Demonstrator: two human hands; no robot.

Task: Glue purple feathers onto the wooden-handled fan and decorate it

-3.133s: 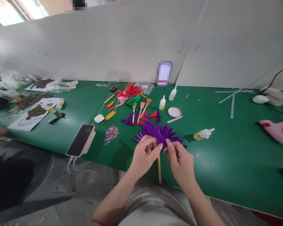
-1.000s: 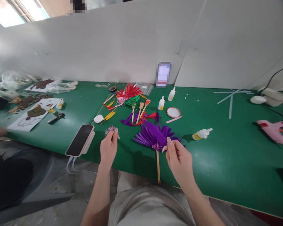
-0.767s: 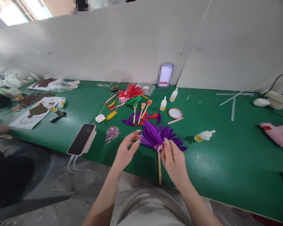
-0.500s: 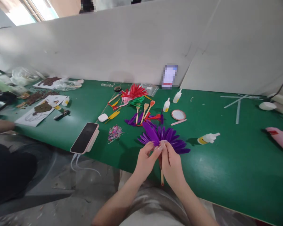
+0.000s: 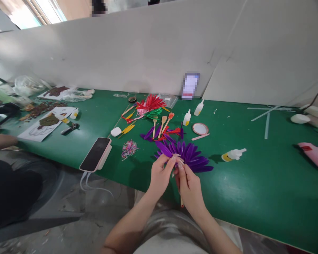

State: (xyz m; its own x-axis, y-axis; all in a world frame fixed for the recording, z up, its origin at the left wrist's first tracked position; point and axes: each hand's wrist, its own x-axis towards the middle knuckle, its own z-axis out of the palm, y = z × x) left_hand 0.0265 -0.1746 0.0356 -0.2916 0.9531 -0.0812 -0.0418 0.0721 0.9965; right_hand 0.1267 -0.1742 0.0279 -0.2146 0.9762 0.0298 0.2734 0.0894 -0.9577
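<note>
A fan of purple feathers (image 5: 192,157) lies spread on the table edge in front of me, on a wooden handle (image 5: 182,203) that shows below my hands. My left hand (image 5: 161,173) is closed in a pinch on a single purple feather (image 5: 164,150), which points up and to the left over the fan. Close beside it, my right hand (image 5: 189,181) has thumb and fingers pinched together at the lower end of this feather. The fingers partly hide the feather's base and the middle of the fan.
On the green table (image 5: 254,176) stand white glue bottles (image 5: 187,118); another bottle (image 5: 233,155) is to the right. Wooden sticks (image 5: 163,127), red feathers (image 5: 153,103), a white-topped lid (image 5: 200,128), a phone (image 5: 96,153) and a pink glue gun (image 5: 314,155) lie around. Another person's arm (image 5: 2,141) is at left.
My left hand has shifted slightly left, and the feather in it has tilted further left and down. My right hand has dropped a little and its fingers have moved.
</note>
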